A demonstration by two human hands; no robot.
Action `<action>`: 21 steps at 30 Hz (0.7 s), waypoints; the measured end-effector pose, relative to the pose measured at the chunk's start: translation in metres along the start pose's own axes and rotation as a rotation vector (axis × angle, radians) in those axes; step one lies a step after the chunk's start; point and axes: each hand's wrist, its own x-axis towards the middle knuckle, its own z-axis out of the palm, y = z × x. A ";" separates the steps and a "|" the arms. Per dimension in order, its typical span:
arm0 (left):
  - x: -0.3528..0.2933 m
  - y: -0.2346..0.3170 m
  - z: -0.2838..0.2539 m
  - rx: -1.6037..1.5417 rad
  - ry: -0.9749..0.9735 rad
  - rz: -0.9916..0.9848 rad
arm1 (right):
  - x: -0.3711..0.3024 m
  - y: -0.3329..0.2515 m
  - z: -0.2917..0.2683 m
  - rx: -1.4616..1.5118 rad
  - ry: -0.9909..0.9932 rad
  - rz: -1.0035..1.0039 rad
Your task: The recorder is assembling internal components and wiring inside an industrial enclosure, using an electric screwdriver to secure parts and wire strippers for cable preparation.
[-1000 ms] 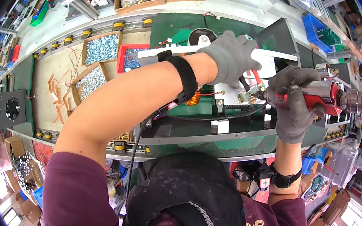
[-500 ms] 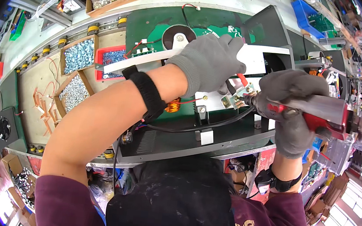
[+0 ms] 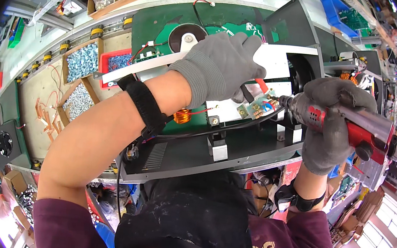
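My right hand (image 3: pixel 333 124), in a grey glove, is wrapped round a red and grey power screwdriver (image 3: pixel 361 135). Its tip points left at a small circuit board (image 3: pixel 261 106) with brass-coloured terminals, inside a dark metal chassis (image 3: pixel 180 158). My left hand (image 3: pixel 224 66), also gloved, lies over a white plate (image 3: pixel 278 64) with its fingers curled down; whatever they grip is hidden beneath. Beside those fingers a red-sleeved cable end (image 3: pixel 261 85) shows. A round transformer (image 3: pixel 187 39) and a copper coil (image 3: pixel 182 116) sit left of the board. A black cable (image 3: pixel 197 133) crosses in front.
Cardboard trays of screws (image 3: pixel 84 63) and a red bin (image 3: pixel 115 60) stand at the left, near copper strips (image 3: pixel 49 114). A blue bin (image 3: pixel 338 15) with green boards is at the far right. A fan panel (image 3: pixel 3 143) leans at the far left.
The power screwdriver has drawn back to the right, so its tip sits farther from the board's middle. My left hand stays over the white plate. The whole view has shifted slightly.
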 end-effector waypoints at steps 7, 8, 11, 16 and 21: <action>0.000 -0.001 -0.001 0.012 0.002 0.012 | 0.003 0.011 0.004 -0.031 -0.042 -0.060; 0.000 0.000 -0.001 0.022 0.008 0.011 | 0.004 0.011 0.004 0.039 -0.047 -0.017; -0.001 0.002 -0.004 0.033 0.002 0.004 | 0.008 0.010 0.003 0.146 -0.093 0.002; 0.000 0.002 -0.004 0.055 -0.023 0.018 | 0.006 0.012 0.004 0.115 -0.084 -0.025; 0.001 0.004 -0.007 0.033 -0.063 -0.026 | 0.010 0.017 -0.003 0.109 -0.062 -0.031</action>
